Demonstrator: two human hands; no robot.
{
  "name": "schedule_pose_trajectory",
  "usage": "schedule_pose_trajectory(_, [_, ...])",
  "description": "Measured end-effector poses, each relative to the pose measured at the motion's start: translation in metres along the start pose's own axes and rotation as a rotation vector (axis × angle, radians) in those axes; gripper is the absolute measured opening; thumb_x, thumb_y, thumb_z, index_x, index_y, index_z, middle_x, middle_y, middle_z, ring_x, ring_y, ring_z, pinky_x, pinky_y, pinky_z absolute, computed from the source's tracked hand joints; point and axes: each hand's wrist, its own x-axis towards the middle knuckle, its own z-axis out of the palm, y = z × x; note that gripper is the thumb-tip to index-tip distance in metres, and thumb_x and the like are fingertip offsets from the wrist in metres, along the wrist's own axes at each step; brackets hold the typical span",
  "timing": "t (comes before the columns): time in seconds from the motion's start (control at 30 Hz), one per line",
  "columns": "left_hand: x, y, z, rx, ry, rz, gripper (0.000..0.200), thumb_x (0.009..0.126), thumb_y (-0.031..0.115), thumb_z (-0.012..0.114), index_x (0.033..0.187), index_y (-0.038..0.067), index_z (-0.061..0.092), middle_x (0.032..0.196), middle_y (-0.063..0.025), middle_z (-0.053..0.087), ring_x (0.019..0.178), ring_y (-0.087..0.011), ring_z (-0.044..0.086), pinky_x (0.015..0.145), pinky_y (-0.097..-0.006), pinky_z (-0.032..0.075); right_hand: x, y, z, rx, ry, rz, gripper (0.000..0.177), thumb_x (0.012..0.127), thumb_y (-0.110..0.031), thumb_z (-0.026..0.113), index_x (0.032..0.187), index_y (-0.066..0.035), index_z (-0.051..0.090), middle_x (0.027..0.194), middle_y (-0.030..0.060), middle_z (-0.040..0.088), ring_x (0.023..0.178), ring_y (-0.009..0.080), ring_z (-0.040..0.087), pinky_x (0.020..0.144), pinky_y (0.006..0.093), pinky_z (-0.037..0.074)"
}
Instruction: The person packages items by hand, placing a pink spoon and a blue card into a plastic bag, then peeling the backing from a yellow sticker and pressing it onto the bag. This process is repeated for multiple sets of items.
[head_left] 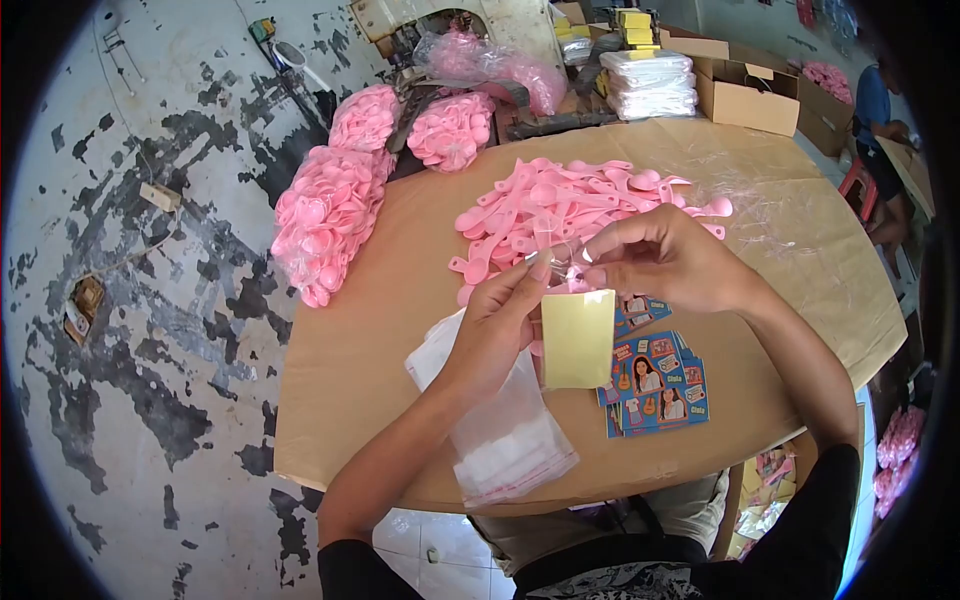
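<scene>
Hands [500,312] [680,262] pinch a yellow-faced packet [578,340], bare tabletop [345,375] running to its left edge.

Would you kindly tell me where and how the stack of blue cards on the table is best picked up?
The stack of blue cards is probably best gripped by its right edge, coming from the right, thumb on top and fingers against the side. It lies flat with that edge uncovered, while the yellow card overlaps its upper left in this view. Its edges look uneven, so gather several cards together.
</scene>
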Motion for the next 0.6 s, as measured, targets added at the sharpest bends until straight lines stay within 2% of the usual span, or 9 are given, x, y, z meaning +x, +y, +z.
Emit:
schedule_pose_trajectory(0.1, [0.001,0.006,0.005,0.023,0.037,0.034,0.039,0.101,0.028,0.048,0.131,0.003,0.053,0.097,-0.0026,0.064,0.084,-0.0072,0.061,0.068,-0.0236,0.051,-0.001,0.007,0.002,-0.010,0.104,0.036,0.021,0.090,-0.006,0.064,0.110,0.000,0.066,0.097,0.0040,0.068,0.085,0.0061,0.061,0.074,0.0222,0.051])
schedule_pose_trajectory(0.2, [0.001,0.006,-0.003,0.217,-0.003,0.097,0.035,0.099,0.022,0.052,0.129,0.004,0.054,0.093,-0.0008,0.063,0.077,-0.0049,0.058,0.060,-0.0213,0.048,-0.001,0.005,0.007,0.008,0.112,-0.058,0.022,0.091,-0.005,0.062,0.112,0.000,0.065,0.097,0.0037,0.068,0.087,0.0065,0.061,0.077,0.0229,0.051])
schedule_pose_trajectory(0.3, [0.004,0.001,-0.008,0.307,-0.019,0.219,0.029,0.098,0.016,0.053,0.124,0.005,0.058,0.092,-0.0001,0.062,0.073,-0.0037,0.057,0.058,-0.0204,0.047,-0.002,0.003,0.009,0.018,0.162,-0.056,0.021,0.092,-0.004,0.060,0.112,0.001,0.065,0.097,0.0040,0.068,0.088,0.0079,0.062,0.078,0.0236,0.050])
schedule_pose_trajectory(0.4, [0.001,0.006,-0.010,0.244,-0.016,0.211,0.022,0.099,0.015,0.051,0.116,0.004,0.060,0.092,0.0001,0.061,0.076,-0.0034,0.056,0.059,-0.0202,0.047,-0.001,0.010,0.010,0.043,0.256,-0.098,0.022,0.090,0.002,0.057,0.110,0.001,0.066,0.098,0.0050,0.069,0.089,0.0088,0.062,0.078,0.0234,0.050])
schedule_pose_trajectory(0.5, [0.002,0.005,-0.009,0.202,-0.026,0.238,0.017,0.099,0.013,0.049,0.106,0.003,0.060,0.091,0.0004,0.059,0.077,-0.0033,0.056,0.059,-0.0193,0.046,-0.003,0.009,0.006,-0.104,0.218,-0.184,0.027,0.084,0.010,0.054,0.104,0.000,0.069,0.098,0.0079,0.069,0.087,0.0113,0.062,0.077,0.0254,0.050])
schedule_pose_trajectory(0.6, [0.000,0.006,-0.009,0.201,-0.056,0.258,0.015,0.099,0.011,0.046,0.104,0.003,0.059,0.092,0.0006,0.058,0.078,-0.0035,0.056,0.060,-0.0196,0.046,-0.003,0.009,0.002,-0.348,0.207,-0.372,0.029,0.080,0.008,0.055,0.101,-0.005,0.071,0.088,0.0056,0.070,0.077,0.0107,0.062,0.071,0.0265,0.048])
